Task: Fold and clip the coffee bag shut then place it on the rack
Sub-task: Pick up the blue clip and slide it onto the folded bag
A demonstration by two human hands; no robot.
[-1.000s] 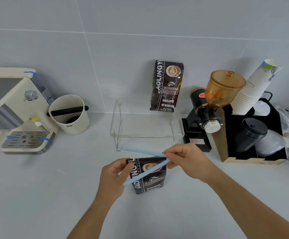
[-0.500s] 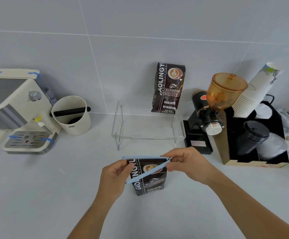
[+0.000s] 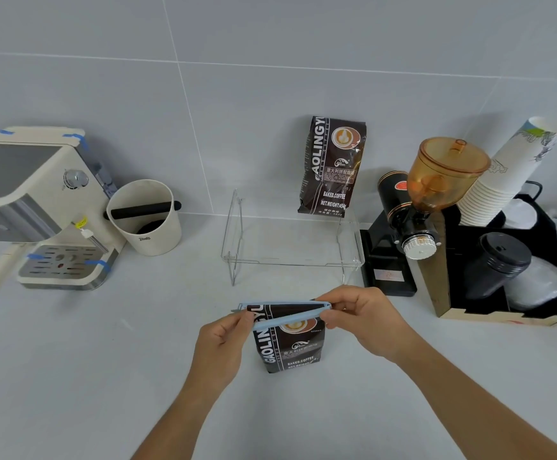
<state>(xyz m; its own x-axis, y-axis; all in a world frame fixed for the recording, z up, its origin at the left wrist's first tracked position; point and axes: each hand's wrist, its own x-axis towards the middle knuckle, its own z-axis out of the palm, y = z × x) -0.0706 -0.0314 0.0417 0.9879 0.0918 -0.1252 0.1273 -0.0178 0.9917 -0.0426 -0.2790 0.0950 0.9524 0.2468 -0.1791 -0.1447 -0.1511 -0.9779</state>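
Your right hand (image 3: 363,322) pinched the hinge of the pale blue plastic clip (image 3: 287,313); your left hand (image 3: 224,340) pinched its open end. The clip's long axis ran between your fingers, straddling the dark foil coffee bag (image 3: 288,346) top on the counter (image 3: 104,376).

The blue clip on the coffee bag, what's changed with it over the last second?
The blue clip has swung from wide open to nearly shut, its two arms now straddling the folded top of the coffee bag, hinge at the right hand. The left hand keeps pinching the bag's left end. The second bag on the rack is unchanged.
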